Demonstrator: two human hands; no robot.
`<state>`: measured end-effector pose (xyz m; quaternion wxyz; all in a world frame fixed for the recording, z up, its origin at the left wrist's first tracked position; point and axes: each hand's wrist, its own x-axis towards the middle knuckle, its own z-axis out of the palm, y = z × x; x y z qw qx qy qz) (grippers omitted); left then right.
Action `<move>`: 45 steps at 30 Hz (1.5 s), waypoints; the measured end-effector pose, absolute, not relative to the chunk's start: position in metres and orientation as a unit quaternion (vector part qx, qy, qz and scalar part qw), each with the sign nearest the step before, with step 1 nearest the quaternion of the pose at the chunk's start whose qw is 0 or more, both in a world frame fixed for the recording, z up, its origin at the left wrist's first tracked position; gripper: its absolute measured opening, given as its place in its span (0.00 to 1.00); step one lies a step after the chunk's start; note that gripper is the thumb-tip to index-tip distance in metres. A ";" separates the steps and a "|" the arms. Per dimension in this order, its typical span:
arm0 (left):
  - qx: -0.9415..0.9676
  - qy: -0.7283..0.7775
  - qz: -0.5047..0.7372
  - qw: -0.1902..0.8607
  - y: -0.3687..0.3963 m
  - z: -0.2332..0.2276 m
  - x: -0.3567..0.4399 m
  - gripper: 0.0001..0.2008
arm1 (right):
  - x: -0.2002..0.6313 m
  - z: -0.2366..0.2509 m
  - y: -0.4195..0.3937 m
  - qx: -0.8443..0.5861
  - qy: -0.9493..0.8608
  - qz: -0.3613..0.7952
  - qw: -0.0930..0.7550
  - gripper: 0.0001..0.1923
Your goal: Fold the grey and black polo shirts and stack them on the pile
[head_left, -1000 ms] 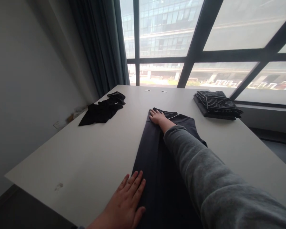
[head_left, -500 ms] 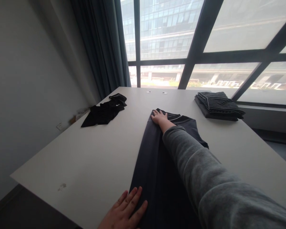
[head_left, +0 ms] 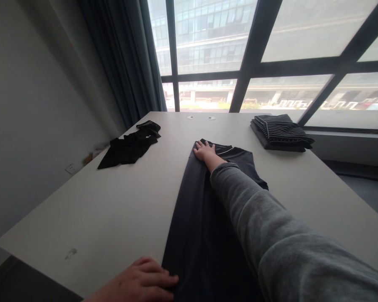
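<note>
A dark shirt [head_left: 189,226] lies lengthwise on the white table [head_left: 122,214], its left side a long straight edge. Pale trim marks the neckline at its far end, and a sleeve spreads to the right. My right hand [head_left: 204,152] presses flat on the shirt's far left corner with the fingers spread. The grey sleeve of that arm covers much of the shirt's right side. At the near left edge, my left hand [head_left: 141,281] has its fingers bent and close together over the cloth; its thumb is not clearly seen.
Crumpled black clothing [head_left: 126,147] lies at the table's left side. A folded stack with a striped black garment [head_left: 279,130] on top sits at the far right. Two round white covers [head_left: 211,118] are set near the back edge, below the window [head_left: 208,37].
My left hand has gone from lying flat with spread fingers to bent fingers at the shirt's edge, turned more to the right. My right hand stays put. The view has shifted slightly.
</note>
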<state>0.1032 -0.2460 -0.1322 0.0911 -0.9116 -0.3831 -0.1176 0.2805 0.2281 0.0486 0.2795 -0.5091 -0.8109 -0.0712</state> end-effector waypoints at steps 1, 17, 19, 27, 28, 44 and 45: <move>-0.908 -0.396 -0.117 0.074 -0.242 -0.122 0.110 0.16 | 0.281 0.049 0.227 -0.509 -0.811 -0.072 0.279 0.39; -0.697 -0.632 -0.141 0.308 0.069 -0.002 0.171 0.33 | 0.281 0.042 0.228 -0.485 -0.810 -0.071 0.320 0.34; -0.702 -0.640 -0.115 0.291 0.070 -0.008 0.167 0.35 | 0.280 0.042 0.227 -0.480 -0.811 -0.075 0.326 0.35; -0.756 -0.575 -0.060 0.307 0.000 -0.052 0.151 0.33 | 0.281 0.043 0.226 -0.472 -0.814 -0.068 0.332 0.35; -0.774 -0.550 -0.052 0.308 -0.014 -0.060 0.150 0.32 | 0.282 0.044 0.226 -0.472 -0.815 -0.069 0.330 0.35; -0.909 -0.365 0.027 0.201 -0.207 -0.140 0.133 0.37 | 0.282 0.043 0.232 -0.478 -0.815 -0.081 0.316 0.36; -0.911 -0.360 0.029 0.197 -0.210 -0.137 0.132 0.36 | 0.282 0.043 0.230 -0.479 -0.815 -0.083 0.316 0.36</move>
